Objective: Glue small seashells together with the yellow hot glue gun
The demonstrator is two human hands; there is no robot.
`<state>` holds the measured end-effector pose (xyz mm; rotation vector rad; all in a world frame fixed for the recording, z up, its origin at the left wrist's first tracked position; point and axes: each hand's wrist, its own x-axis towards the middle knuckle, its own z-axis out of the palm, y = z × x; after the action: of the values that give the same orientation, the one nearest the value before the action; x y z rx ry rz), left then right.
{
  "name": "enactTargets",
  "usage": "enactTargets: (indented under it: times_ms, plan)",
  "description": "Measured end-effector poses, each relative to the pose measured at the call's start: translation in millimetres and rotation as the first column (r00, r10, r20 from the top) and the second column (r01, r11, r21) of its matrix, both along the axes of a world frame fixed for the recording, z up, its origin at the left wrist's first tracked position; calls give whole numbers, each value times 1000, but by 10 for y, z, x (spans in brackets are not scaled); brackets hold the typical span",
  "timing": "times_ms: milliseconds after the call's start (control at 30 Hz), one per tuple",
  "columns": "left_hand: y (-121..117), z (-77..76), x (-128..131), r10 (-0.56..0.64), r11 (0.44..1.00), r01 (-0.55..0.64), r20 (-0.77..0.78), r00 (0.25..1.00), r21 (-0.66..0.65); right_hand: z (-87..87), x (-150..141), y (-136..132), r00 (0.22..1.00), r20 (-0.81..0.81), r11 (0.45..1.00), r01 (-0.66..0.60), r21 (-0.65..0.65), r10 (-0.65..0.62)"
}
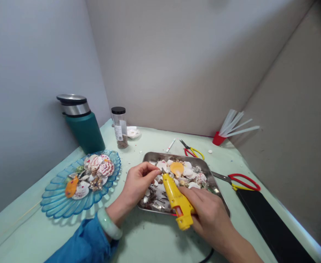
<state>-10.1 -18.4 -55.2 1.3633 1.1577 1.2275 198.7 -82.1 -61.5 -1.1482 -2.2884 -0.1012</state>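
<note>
- left hand (135, 182): thumb and fingertips pressed together at the gun's nozzle; whatever they may pinch is too small to tell
- right hand (211, 212): wrapped round a yellow glue gun (178, 201), held over the tray, nozzle pointing away
- tray (222, 199): metal, under the gun, holding many shells (187, 171), an orange one among them
- blue dish (52, 199): left of the tray, with more shells
- just behind the tray: marker (170, 145), small scissors (188, 148)
- right: large scissors (227, 178) near the tray
- further back: teal bottle (85, 133), jar (119, 126), red cup (218, 139) of translucent sticks (233, 125)
</note>
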Motion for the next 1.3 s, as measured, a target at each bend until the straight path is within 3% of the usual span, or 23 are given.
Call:
enactTargets:
  times_ms: [333, 733, 1300]
  plan:
    - [-8, 33, 3, -3, 1000, 3, -40, 999, 13, -19, 6, -2, 1000, 7, 1000, 2, 15, -2]
    - [-9, 52, -5, -23, 998, 26, 51, 998, -55, -68, 9, 16, 999, -32, 998, -5, 60, 7]
    - [-23, 90, 4, -41, 997, 45, 66, 997, -56, -31, -1, -10, 1000, 4, 1000, -1, 21, 1]
